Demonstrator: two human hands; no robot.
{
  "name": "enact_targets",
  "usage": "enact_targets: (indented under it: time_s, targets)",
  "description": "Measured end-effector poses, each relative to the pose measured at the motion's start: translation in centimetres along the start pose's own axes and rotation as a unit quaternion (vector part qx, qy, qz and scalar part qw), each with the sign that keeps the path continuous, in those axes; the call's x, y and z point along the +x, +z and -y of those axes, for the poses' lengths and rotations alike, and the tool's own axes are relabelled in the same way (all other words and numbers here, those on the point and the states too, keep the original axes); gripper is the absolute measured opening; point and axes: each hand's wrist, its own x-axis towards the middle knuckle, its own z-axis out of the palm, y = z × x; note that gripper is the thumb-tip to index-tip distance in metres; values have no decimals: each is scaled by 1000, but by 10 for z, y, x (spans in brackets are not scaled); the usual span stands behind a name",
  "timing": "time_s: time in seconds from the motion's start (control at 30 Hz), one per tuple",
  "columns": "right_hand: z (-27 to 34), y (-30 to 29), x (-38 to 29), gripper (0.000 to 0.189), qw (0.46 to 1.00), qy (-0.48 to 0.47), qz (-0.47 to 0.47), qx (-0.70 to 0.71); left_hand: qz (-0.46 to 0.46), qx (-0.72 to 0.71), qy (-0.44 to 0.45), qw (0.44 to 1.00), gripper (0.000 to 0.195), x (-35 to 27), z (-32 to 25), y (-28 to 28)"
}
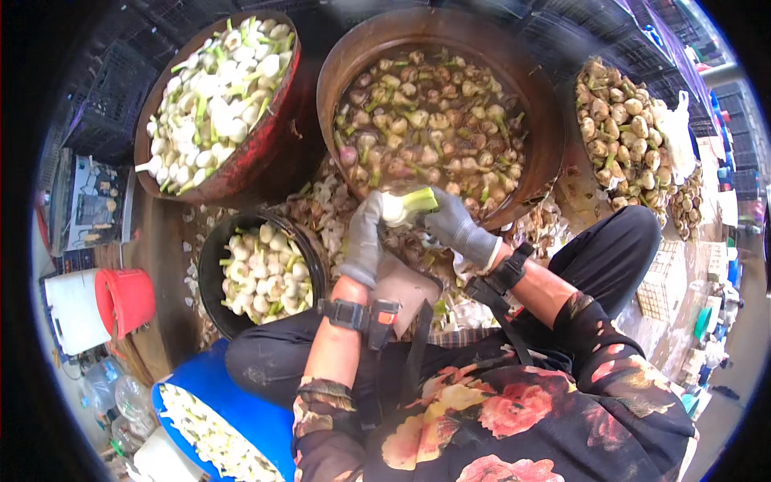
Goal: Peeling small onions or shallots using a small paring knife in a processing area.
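Note:
Between my two gloved hands is a peeled white garlic bulb [394, 208] with a short green stem pointing right. My left hand [365, 236] grips its bulb side, and my right hand [461, 230] is at the stem end; its fingertips are partly hidden. Just beyond my hands stands a rusty metal tub [337, 66] of brownish water with many unpeeled bulbs [429, 120]. A black bucket [211, 313] of whitish garlic bulbs [265, 271] stands left of my hands. Peeled skins [325, 208] lie around and below the hands.
A red metal drum [289, 108] heaped with white bulbs stands at upper left. A pile of unpeeled bulbs [626, 132] lies at right, beside a white plastic bag [677, 138]. A blue container [241, 385] is at lower left, a red bucket [129, 301] farther left, and a cream plastic crate [661, 283] at right.

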Motion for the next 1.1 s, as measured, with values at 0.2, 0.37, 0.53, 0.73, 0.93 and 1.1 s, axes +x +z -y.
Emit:
enact_targets:
  time_s: [0.2,0.37,0.53,0.73,0.93,1.1]
  targets:
    - [-17,-2,7,24,996,82,-15,-35,-87,426,270,859,42,9,14,17]
    - [33,0,-15,36,973,98,17,209,-67,389,290,872,38,-8,0,13]
    - [-6,-25,-6,25,982,-163,83,-50,-10,252,210,945,31,-4,-8,12]
    - [17,-7,-15,26,985,-146,-6,97,-17,254,273,928,42,-7,-18,12]
    - [-2,-8,-4,35,994,70,-33,81,-28,365,265,892,44,-15,-6,31]
    - [27,-8,-19,27,969,86,6,233,7,358,283,890,34,-10,-6,15]
